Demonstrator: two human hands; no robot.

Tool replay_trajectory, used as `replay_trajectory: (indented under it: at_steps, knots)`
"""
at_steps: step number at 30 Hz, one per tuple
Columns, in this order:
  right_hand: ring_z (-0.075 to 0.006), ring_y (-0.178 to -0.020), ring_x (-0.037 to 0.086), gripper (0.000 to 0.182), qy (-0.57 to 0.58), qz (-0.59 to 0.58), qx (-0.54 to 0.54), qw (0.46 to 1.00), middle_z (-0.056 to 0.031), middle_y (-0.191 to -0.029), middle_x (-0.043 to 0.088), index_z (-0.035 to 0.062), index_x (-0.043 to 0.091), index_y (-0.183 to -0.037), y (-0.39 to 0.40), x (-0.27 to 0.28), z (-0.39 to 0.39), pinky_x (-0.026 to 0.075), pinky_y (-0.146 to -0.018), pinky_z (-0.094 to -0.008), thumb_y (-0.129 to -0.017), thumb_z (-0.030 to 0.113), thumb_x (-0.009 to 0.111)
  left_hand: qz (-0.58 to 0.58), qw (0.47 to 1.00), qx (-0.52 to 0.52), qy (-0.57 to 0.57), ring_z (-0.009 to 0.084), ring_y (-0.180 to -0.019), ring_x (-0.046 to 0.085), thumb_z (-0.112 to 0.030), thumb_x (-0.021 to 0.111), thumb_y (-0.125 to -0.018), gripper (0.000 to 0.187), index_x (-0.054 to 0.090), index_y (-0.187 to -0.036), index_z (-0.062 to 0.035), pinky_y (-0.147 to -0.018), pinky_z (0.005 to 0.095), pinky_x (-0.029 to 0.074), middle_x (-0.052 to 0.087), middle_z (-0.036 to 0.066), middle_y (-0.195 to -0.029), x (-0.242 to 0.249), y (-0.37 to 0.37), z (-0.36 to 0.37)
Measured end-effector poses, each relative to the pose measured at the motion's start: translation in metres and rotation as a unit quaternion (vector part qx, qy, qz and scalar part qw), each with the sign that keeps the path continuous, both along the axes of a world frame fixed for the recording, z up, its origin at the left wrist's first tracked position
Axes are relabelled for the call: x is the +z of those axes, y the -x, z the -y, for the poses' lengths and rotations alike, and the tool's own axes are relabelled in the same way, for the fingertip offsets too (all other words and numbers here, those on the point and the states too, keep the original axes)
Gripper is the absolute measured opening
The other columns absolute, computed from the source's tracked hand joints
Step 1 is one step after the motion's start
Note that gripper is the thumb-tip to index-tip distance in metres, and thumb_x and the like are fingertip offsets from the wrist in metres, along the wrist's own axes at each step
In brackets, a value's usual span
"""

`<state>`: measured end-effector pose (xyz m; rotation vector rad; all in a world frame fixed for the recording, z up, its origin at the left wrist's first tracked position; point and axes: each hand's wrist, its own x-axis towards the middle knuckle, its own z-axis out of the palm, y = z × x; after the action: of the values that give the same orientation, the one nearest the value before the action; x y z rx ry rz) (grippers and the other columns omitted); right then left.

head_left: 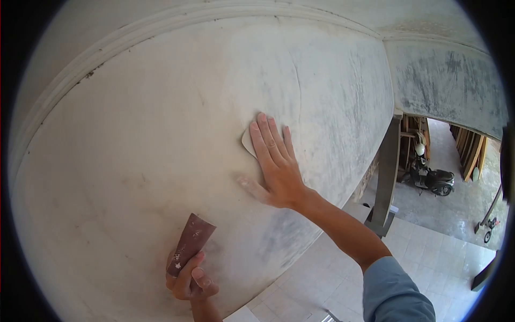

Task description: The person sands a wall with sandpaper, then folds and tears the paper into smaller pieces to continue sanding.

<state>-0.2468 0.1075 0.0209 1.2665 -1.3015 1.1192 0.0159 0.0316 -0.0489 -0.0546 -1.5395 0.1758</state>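
Note:
My right hand (276, 169) lies flat on the whitish wall (161, 123), its fingers stretched upward and the thumb out to the left. Under its palm and fingers it holds a pale piece of sandpaper (248, 142) against the surface; only the left edge of the piece shows. Lower left, close to the wall, my left hand (188, 282) is closed around a curled sheet of reddish-brown sandpaper (190, 241), which points up and has white dust spots on it.
A moulding (177, 17) runs along the wall's top. Grey-blue patches mark the wall's right side. Far below are a tiled floor (418, 257), a dark post (387, 177), a parked scooter (432, 180) and leaning wooden boards (471, 145).

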Motion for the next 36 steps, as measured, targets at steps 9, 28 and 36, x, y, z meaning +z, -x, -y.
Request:
replay_trajectory:
  at_steps: [9, 28, 36]
  knots:
    - [-0.0419, -0.147, 0.022, 0.073, 0.082, 0.02, -0.013, 0.996, -0.0272, -0.158, 0.022, -0.0051, 0.027, -0.15, 0.018, 0.058, 0.006, 0.015, -0.117, -0.0602, -0.097, 0.036, 0.055, -0.041, 0.999, -0.012, -0.02, 0.0269, -0.073, 0.066, -0.035, 0.052, -0.099, 0.048, 0.071, -0.081, 0.0056, -0.064, 0.0341, 0.053, 0.069, 0.015, -0.076, -0.007, 0.001, 0.0]
    - [-0.0277, -0.09, 0.063, 0.019, 0.144, 0.151, 0.135, 0.969, -0.0162, -0.106, 0.065, -0.002, 0.071, -0.101, 0.035, 0.002, -0.029, 0.051, -0.075, -0.0349, -0.093, 0.015, 0.068, -0.019, 1.0, -0.009, -0.02, 0.0255, -0.067, 0.066, -0.031, 0.051, -0.099, 0.047, 0.072, -0.079, 0.006, -0.061, 0.0332, 0.052, 0.07, 0.014, -0.073, 0.0, -0.002, -0.002]
    - [-0.0285, -0.101, 0.06, 0.021, 0.009, 0.316, 0.274, 0.908, -0.0174, -0.117, 0.058, -0.0016, 0.071, -0.102, 0.031, 0.023, -0.062, 0.051, -0.086, -0.0357, -0.091, 0.017, 0.07, -0.007, 1.0, 0.001, -0.008, 0.0267, -0.069, 0.067, -0.028, 0.052, -0.098, 0.042, 0.072, -0.081, 0.0047, -0.062, 0.0333, 0.053, 0.071, 0.014, -0.075, 0.002, -0.006, 0.0]
